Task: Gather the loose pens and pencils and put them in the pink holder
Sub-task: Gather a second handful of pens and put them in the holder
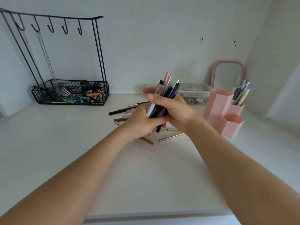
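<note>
Both of your hands are up over the middle of the white tabletop, wrapped around one bundle of pens and pencils. Your right hand grips the bundle from the right side, thumb laid across the front and fingers curled behind. Your left hand closes around the lower ends, fingers folded under them. The bundle stands nearly upright, tips leaning a little to the right, with a pink one and several black ones poking out on top.

Under and behind your hands, loose pens and pencils lie scattered flat on the tabletop. A gold pencil lies just in front of your right wrist, and another gold one peeks out below your left hand.

The pink holder stands to your right, near the bundle but apart from it. Its hexagonal compartments are open on top. The back right one already carries a few pens.

Behind the holder leans a pink-framed mirror, with a clear plastic box beside it against the wall. Far left, a black wire rack with hooks holds clips and small clutter in its basket, and a chain hangs from one hook.
</note>
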`<state>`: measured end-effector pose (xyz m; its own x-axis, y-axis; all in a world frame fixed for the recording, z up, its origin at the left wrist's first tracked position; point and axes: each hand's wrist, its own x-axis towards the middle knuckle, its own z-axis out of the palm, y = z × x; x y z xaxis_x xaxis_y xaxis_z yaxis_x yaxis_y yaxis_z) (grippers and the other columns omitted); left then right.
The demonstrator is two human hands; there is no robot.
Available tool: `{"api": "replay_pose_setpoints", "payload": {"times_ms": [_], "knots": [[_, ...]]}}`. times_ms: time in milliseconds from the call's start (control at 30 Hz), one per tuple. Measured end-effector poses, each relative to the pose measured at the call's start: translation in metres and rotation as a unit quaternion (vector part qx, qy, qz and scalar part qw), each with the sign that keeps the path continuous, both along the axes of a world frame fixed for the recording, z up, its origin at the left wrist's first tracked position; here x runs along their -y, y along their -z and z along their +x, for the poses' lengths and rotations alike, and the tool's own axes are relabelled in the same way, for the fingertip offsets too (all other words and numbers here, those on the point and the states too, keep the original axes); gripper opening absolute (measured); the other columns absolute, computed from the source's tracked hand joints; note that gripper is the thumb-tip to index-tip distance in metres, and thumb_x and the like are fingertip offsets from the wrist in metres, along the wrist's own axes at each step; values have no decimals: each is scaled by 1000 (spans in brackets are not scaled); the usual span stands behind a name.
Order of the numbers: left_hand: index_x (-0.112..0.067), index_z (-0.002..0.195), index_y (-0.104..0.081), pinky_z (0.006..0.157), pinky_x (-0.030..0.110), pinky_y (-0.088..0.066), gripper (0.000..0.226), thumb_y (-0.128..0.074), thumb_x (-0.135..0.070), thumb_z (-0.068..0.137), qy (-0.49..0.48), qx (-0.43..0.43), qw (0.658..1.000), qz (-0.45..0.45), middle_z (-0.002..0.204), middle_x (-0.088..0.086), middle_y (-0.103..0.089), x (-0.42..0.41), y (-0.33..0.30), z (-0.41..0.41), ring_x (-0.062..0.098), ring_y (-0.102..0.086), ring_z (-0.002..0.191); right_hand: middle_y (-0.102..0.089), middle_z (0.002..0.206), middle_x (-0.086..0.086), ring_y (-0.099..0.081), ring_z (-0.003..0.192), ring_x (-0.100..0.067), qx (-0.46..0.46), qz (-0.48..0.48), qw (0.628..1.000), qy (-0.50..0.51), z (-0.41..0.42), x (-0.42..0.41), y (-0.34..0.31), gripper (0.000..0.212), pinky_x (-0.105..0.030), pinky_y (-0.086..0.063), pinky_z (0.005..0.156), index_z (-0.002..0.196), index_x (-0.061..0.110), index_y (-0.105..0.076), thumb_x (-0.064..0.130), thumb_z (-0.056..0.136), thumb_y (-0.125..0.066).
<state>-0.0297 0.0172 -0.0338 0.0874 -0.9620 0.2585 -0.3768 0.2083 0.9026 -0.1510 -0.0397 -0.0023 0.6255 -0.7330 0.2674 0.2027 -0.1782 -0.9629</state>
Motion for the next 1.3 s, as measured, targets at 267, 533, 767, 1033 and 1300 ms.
{"api": "replay_pose_setpoints", "payload": {"times_ms": [267, 533, 767, 1033, 1300], "knots": [[-18, 124, -54, 48, 26, -48, 55, -85, -15, 79, -44, -130, 990, 16, 93, -1, -71, 6, 2, -4, 9, -65, 60, -59, 64, -7, -65, 67, -24, 104, 103, 986, 79, 10, 1, -2, 27, -40, -56, 71, 68, 8, -57, 18, 90, -68], [-19, 109, -63, 72, 36, -61, 32, -83, -25, 84, -97, -132, 986, -43, 92, 3, -74, 15, 10, 13, 19, -74, 85, -61, 56, -3, -55, 56, -20, 27, -24, 945, 326, -16, 38, 0, 31, -34, -51, 63, 57, 14, -59, 22, 86, -69], [-16, 97, -67, 57, 26, -53, 17, -76, -29, 90, -104, -33, 991, -82, 80, 9, -72, 15, 17, 15, 9, -66, 68, -64, 58, -2, -58, 50, -11, -95, -38, 950, 295, -14, 47, 22, 21, -24, -48, 59, 71, 9, -59, 19, 86, -71], [-11, 90, -68, 56, 35, -50, 11, -74, -19, 92, -106, 4, 987, -117, 77, 21, -69, 15, 22, 21, 18, -61, 61, -60, 53, -1, -58, 56, -22, 87, -44, 939, 329, -42, 33, -20, 18, -41, -54, 67, 72, 12, -59, 18, 85, -70], [-20, 88, -70, 70, 50, -56, 6, -74, -22, 92, -102, 27, 986, -132, 77, 15, -70, 12, 24, 22, 39, -63, 73, -56, 50, -4, -54, 49, -23, 190, 20, 910, 368, -104, 61, -95, 23, -38, -52, 66, 67, 12, -54, 8, 83, -70]]}}
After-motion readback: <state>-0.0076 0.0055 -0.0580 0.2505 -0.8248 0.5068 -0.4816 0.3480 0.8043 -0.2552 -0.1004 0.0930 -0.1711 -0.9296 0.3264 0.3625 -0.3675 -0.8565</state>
